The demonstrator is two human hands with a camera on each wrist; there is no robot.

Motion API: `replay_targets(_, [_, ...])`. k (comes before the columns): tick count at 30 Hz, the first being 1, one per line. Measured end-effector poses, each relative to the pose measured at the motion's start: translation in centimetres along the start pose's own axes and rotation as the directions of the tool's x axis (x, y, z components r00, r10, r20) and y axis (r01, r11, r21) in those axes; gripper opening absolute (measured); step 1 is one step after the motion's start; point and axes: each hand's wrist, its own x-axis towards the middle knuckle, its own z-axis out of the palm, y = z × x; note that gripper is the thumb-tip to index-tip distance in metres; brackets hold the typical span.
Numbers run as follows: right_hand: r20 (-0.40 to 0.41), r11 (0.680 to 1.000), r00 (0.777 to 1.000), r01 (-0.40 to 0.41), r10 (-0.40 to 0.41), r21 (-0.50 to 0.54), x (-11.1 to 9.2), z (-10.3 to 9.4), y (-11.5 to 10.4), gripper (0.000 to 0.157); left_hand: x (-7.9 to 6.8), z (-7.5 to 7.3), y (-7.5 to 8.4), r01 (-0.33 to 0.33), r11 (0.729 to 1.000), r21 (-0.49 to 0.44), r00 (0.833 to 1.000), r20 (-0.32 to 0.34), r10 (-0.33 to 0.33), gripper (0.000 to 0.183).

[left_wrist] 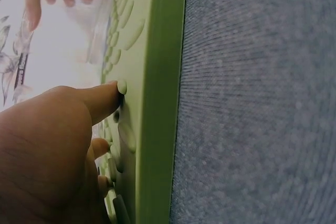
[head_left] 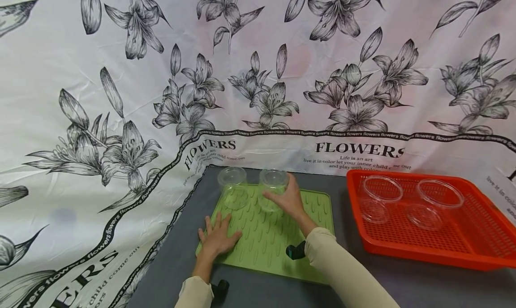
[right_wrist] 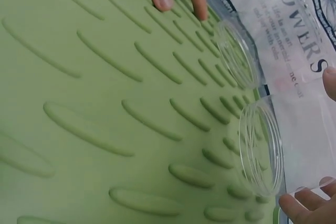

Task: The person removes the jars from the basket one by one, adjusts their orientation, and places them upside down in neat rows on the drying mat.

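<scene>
Two clear plastic cups stand at the far edge of a green ridged mat (head_left: 262, 250). My right hand (head_left: 285, 197) grips the right-hand cup (head_left: 271, 199), thumb on one side and fingers on the other. In the right wrist view, the ringed end of this cup (right_wrist: 261, 150) is down at the mat, and fingertips (right_wrist: 302, 205) lie along its wall. The other cup (head_left: 234, 194) stands to its left, untouched. My left hand (head_left: 217, 237) rests palm-down with spread fingers on the mat's left side; its thumb (left_wrist: 102, 100) touches a raised ridge.
To the right sits a red plastic basket (head_left: 419, 250) with two more clear cups inside, a near one (head_left: 380, 196) and one farther right (head_left: 437, 200). Behind the grey table (head_left: 161, 272) hangs a white flower-printed cloth (head_left: 278, 147), which also runs along the left side.
</scene>
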Motion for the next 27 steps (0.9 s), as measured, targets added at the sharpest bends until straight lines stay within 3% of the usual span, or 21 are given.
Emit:
replay_targets(8, [0.039,0.999,0.999,-0.014,0.015,-0.045,0.1,1.2,-0.1,0.105,-0.8,-0.7,1.0,0.029,0.999,-0.013,0.999,0.025,-0.029,0.077])
replay_targets(15, [0.044,0.996,0.999,-0.025,0.029,-0.091,-0.1,1.3,-0.4,0.108,-1.0,-1.1,1.6,0.023,1.000,0.011,1.000,0.006,-0.023,0.075])
replay_targets(27, [0.070,0.998,0.997,-0.014,0.018,-0.057,-0.5,0.9,-0.8,0.107,-1.1,-1.4,1.7,0.030,0.999,0.012,0.999,0.017,-0.030,0.076])
